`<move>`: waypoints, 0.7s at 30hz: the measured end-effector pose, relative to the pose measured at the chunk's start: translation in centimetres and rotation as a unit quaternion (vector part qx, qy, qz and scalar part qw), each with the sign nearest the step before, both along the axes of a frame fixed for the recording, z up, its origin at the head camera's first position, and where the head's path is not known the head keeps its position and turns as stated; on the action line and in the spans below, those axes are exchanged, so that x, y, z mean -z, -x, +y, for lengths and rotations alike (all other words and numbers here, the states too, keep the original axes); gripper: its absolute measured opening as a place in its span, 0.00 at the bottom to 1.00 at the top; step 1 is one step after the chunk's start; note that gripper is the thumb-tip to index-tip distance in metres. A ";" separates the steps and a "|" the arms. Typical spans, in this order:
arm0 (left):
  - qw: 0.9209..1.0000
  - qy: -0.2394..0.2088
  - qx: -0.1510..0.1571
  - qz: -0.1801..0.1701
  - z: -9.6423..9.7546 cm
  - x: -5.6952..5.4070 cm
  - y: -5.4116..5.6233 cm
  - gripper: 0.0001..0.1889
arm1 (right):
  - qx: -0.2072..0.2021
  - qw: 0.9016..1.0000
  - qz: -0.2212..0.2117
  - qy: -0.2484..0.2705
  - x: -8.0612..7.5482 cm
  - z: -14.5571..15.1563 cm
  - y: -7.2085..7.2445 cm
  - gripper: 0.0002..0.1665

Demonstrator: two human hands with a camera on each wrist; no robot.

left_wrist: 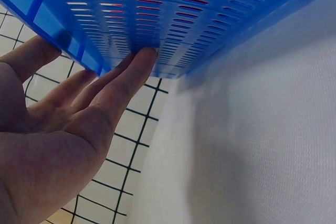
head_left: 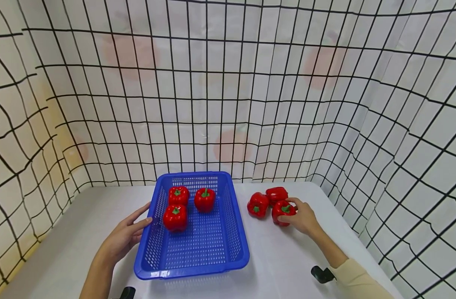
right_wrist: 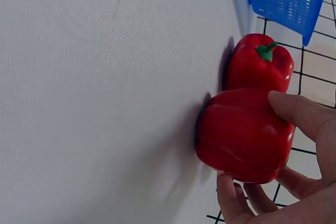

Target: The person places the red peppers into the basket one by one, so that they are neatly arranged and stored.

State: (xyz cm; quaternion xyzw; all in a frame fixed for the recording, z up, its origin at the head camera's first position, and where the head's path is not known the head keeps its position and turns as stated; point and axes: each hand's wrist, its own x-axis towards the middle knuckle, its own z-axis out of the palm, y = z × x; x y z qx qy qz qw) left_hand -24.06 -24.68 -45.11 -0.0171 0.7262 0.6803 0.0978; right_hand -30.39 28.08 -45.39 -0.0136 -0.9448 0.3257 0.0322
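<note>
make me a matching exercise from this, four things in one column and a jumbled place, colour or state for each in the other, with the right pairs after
1. left hand
2. right hand
3. basket
4. tabletop

A. gripping a pepper outside the basket
B. white, beneath the basket
C. against the basket's left side
D. blue, with three red peppers inside

Pairs: 1-C, 2-A, 3-D, 4-B

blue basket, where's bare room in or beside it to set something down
The blue basket is bare at its near end. The table is bare left of the left hand and between basket and right forearm. Crowded: three peppers toward the basket's far end, three more at the right hand.
</note>
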 end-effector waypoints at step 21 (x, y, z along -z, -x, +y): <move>1.000 -0.003 -0.002 0.002 0.0 0.1 0.1 0.42 | 0.017 0.999 -0.027 0.041 0.4 0.2 0.0 0.48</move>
